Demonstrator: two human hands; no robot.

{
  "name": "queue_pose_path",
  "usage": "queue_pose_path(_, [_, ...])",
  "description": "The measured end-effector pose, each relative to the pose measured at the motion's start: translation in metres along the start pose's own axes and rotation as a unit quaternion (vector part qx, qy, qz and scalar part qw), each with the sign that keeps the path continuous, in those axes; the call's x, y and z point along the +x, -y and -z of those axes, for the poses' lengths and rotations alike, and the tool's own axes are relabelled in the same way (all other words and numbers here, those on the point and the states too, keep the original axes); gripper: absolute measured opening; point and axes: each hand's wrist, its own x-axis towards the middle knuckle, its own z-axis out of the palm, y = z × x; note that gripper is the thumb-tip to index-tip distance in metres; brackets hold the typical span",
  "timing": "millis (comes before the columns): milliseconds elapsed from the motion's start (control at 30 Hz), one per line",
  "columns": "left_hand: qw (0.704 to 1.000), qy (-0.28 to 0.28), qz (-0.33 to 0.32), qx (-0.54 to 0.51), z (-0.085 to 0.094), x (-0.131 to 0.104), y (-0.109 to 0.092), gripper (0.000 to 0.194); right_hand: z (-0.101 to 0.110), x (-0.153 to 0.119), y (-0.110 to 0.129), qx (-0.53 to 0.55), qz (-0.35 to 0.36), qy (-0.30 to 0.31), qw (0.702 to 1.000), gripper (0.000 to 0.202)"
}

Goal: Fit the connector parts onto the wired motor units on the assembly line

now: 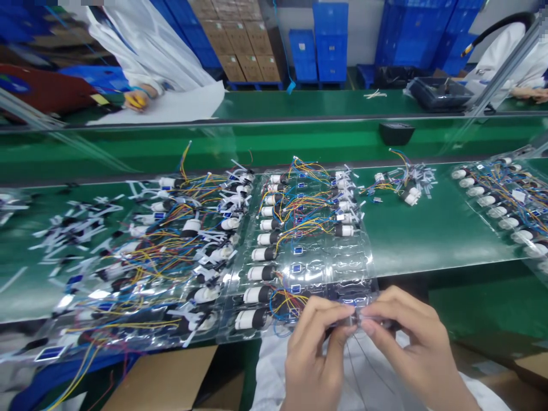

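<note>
One small part (357, 318) at the counter's (406, 228) near edge

Left hand (315, 345) and right hand (413, 339) pinch it from both sides, mostly hiding it, by the near right corner of a clear tray (351, 261) of white-and-black cylinders (259, 274).

Left hand (314, 345), right hand (415, 339) pinch small, mostly hidden part (358, 315); clear tray (349, 264) of wired cylinders (259, 274) just beyond.

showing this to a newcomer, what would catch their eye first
Probably the bare left hand and bare right hand at bottom centre, fingers pinched on a small part too blurred to identify. Beyond them, a clear plastic tray holds white-and-black cylinders with yellow, red and blue wires. At the back stand stacked blue rectangular boxes.
</note>
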Motion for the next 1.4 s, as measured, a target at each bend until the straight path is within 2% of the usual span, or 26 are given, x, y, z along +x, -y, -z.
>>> queue_pose_path(467, [0.998, -0.029, -0.04, 0.039, -0.006, -0.011, 0.006, 0.025, -0.007, -0.002, 0.003, -0.039, 0.038, 0.002, 0.999, 0.017])
queue_pose_path(700, [0.976, 0.045, -0.147, 0.152, 0.004, -0.008, 0.015, 0.039, -0.011, -0.008, -0.004, -0.065, 0.051, 0.005, 0.997, 0.024])
queue_pose_path(800, [0.968, 0.062, -0.17, 0.173, 0.006, -0.004, 0.015, 0.043, -0.012, -0.009, -0.007, -0.076, 0.051, 0.003, 0.996, 0.025])
queue_pose_path(867, [0.974, 0.077, -0.149, 0.154, 0.007, 0.0, 0.014, 0.04, -0.012, -0.007, -0.007, -0.075, 0.042, -0.001, 0.996, 0.023])
queue_pose_path(1000, [0.996, 0.081, -0.016, 0.034, 0.007, 0.004, 0.01, 0.021, -0.011, -0.003, -0.004, -0.061, 0.046, -0.025, 0.997, 0.016])
queue_pose_path(1067, [0.996, 0.075, 0.044, -0.025, 0.006, 0.002, 0.008, 0.012, -0.012, -0.001, -0.004, -0.058, 0.058, -0.037, 0.996, 0.016])
queue_pose_path(1167, [0.992, 0.051, 0.091, -0.065, 0.002, -0.002, 0.007, 0.006, -0.015, 0.001, -0.005, -0.061, 0.073, -0.05, 0.994, 0.019])
queue_pose_path(1267, [0.995, 0.018, 0.078, -0.061, -0.002, -0.004, 0.007, 0.01, -0.019, 0.001, -0.007, -0.066, 0.092, -0.065, 0.992, 0.025])
queue_pose_path(1400, [1.0, 0.022, -0.01, 0.007, -0.001, -0.003, 0.009, 0.012, -0.023, 0.002, -0.005, -0.066, 0.107, -0.078, 0.989, 0.033])
